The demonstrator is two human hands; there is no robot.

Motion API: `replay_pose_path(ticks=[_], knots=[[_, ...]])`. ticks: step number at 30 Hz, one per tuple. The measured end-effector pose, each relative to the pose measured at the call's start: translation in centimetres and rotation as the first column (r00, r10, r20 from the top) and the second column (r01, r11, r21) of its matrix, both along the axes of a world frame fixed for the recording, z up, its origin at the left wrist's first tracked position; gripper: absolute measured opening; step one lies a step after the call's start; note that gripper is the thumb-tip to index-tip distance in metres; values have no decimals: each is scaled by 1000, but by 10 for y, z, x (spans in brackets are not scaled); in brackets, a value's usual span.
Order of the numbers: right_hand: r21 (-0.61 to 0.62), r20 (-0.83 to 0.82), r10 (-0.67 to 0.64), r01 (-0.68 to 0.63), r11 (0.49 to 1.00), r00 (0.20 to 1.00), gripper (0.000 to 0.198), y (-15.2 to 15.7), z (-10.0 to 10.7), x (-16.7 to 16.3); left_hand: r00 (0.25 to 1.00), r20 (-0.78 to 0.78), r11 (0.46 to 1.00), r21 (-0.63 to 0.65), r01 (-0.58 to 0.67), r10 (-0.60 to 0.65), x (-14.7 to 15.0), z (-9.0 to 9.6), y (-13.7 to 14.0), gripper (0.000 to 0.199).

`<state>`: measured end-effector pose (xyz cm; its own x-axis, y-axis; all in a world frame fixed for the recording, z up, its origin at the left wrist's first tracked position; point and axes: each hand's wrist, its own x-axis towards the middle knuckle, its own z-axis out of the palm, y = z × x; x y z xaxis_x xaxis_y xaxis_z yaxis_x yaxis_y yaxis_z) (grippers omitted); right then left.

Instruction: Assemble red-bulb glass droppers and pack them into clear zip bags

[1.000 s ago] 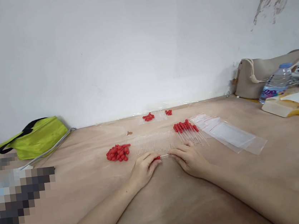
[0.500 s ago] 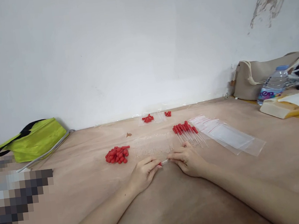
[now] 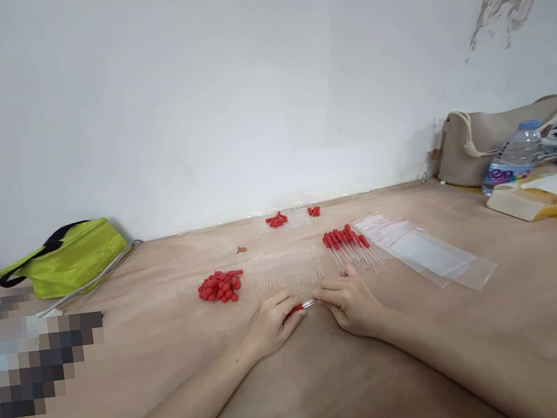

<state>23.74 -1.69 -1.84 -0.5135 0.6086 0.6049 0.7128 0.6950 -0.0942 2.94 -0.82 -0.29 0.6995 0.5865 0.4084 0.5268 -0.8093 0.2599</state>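
Containers: two flat, clear plastic zip bags with red seal lines (image 3: 429, 255) lie overlapping on the brown work surface (image 3: 186, 374), right of centre. Near the wall, a thin, clear plastic sheet (image 3: 263, 228) bears small red bulbs (image 3: 276, 220) and pale, slender tubes. The contents of the beige bag with a cord handle (image 3: 458, 155) are hidden.

Item in hand: a slender, transparent tube (image 3: 310, 303) and an elongated, red, rubbery-looking bulb (image 3: 297, 309) are between the two hands, just above or on the surface; contact cannot be told. The long axis runs crosswise, left to right, rising slightly rightward in view; the red end points left.

Left hand (image 3: 275, 323): thumb and fingers closed around the bulb. Right hand (image 3: 352, 302): fingertips pinched together on the tube.

Beyond the hands: a heap of red bulbs (image 3: 220, 287), a row of clear tubes (image 3: 285, 268) and red-topped droppers (image 3: 346, 236), their tubes towards the person.
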Motion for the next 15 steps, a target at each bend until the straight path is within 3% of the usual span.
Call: replay_pose_path(ticks=[10,15], knots=[[-23,7,22,-22,999,1000,21,1,0,-5,998,55,1000,-13,15,-14,1,-1,1,22],[70,85,-31,25,997,996,17,-1,7,-3,991,137,1000,2,-11,11,1,-2,5,22]])
